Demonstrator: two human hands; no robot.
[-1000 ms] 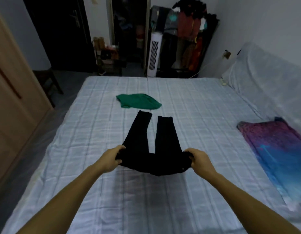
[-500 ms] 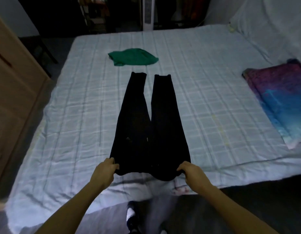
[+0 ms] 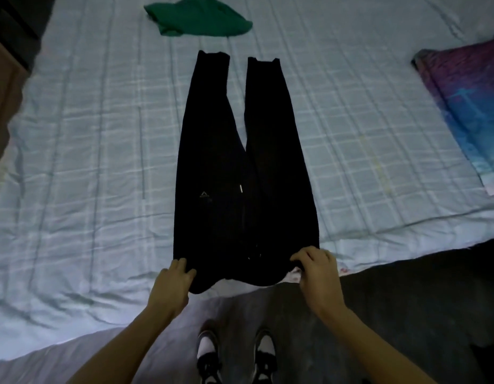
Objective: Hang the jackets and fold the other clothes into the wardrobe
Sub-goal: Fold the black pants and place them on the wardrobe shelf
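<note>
far left of the black trousers [image 3: 240, 162]: brown wooden panel [image 3: 2, 106], cut off by the frame edge. Too dark to tell if it's the wardrobe, or whether it's open or closed.

bed [image 3: 82, 162], pale checked sheet, carries all the clothes. Its near edge runs just under the trousers' waistband; the other edges are out of frame.

green garment [image 3: 198, 20]: on the sheet beyond the trousers' hems, slightly left, crumpled, not touching them. Top clipped by the frame, so can't tell what kind of garment it is.

left hand [image 3: 171, 284]: pinching the waistband's left corner, fingers curled over the cloth.

trousers: flat on the sheet in mid-bed, legs pointing away from the person, joined near the waist, parting into a narrow V toward the hems. The waistband sags over the bed edge between the two hands. Fabric is near-black, so folds and pockets don't read. Only a small triangle logo and a pale cord tip show.

shoes [image 3: 209, 353]: black-and-white pair right below the waistband on the grey floor [image 3: 406, 314], clipped by the bottom of the frame.

right hand [image 3: 317, 273]: grasping the waistband's right corner, fingers curled over it, tips buried in the cloth.

purple-blue cloth [image 3: 461, 106]: on the bed well right of the trousers, clipped by the right edge. Pillow or folded fabric, can't tell.
</note>
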